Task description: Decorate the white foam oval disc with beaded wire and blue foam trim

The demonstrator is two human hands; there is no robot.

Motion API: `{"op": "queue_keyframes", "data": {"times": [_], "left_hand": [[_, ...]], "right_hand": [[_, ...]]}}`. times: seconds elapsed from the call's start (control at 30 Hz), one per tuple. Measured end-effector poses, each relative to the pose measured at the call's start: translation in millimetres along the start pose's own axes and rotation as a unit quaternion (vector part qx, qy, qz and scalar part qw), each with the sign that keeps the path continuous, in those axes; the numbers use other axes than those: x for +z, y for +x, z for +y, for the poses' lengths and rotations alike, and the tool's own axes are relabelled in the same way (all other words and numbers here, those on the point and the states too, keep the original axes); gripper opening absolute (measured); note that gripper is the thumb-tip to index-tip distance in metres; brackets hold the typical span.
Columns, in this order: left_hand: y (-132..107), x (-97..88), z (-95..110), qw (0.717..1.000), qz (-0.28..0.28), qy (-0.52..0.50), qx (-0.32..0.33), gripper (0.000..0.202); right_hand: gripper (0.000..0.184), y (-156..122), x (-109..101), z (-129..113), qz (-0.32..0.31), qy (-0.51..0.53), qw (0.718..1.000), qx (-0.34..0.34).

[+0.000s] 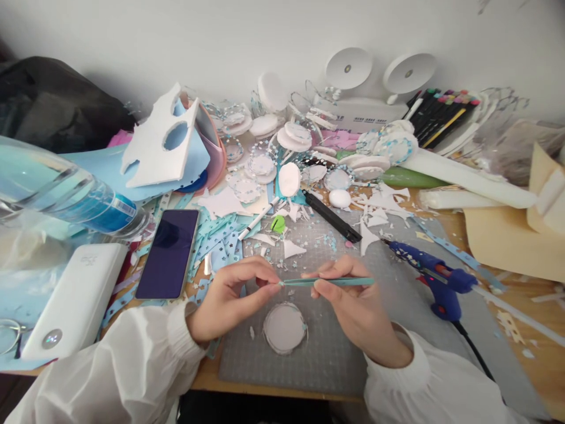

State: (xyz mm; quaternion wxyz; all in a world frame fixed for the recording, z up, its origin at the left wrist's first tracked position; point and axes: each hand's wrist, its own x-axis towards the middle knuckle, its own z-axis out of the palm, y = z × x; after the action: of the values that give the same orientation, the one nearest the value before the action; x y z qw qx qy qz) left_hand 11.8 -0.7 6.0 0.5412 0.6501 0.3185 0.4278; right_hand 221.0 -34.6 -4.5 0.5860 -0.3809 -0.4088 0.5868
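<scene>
My right hand (353, 300) is closed round a pair of teal tweezers (353, 282), their tips pointing left. Thumb and forefinger of my left hand (238, 294) are pinched at those tips, on a tiny pale piece too small to make out. Below both hands a round white foam disc (285, 328) lies flat on the grey cutting mat (335, 365), with a thin wire-like strand round its edge. Neither hand touches the disc.
A blue glue gun (441, 277) lies right, its cord running forward. A black marker (332, 217), foam scraps and several decorated discs crowd the back. Left are a phone (168, 253), a white power bank (77, 300) and a water bottle (75, 191).
</scene>
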Motion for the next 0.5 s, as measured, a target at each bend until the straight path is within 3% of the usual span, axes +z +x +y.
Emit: {"op": "queue_keyframes", "data": {"times": [0.5], "left_hand": [[-3.2, -2.0, -3.8, 1.000, -0.014, 0.016, 0.000, 0.004]], "right_hand": [[0.012, 1.0, -1.1, 3.9, -0.030, -0.009, 0.999, 0.008]]}}
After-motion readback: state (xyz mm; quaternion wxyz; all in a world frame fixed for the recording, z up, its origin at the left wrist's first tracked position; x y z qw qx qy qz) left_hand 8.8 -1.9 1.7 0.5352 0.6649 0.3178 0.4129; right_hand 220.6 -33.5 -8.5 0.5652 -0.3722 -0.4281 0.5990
